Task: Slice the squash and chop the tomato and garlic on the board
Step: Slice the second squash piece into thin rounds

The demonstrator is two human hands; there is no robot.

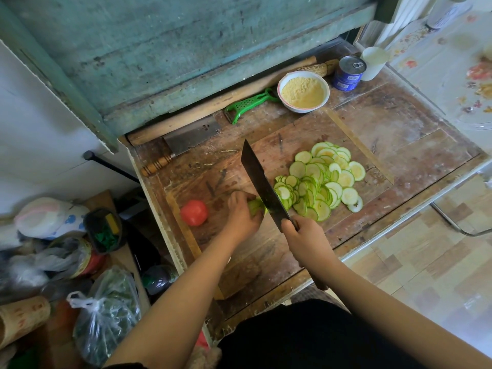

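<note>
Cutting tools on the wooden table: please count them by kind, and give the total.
Cleavers: 2, one in the right hand cutting squash, dark blade; one lying idle
Green peelers: 1
Total: 3

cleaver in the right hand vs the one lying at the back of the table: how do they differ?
The cleaver in use is gripped by the right hand, edge down on the squash that the left hand steadies; the spare cleaver lies flat and untouched beside the rolling pin. The one in use has a dark blade; the spare's is lighter grey, with small holes near one corner. The spare's ringed wooden handle shows fully; the other's is mostly hidden. Both have broad rectangular blades.
</note>
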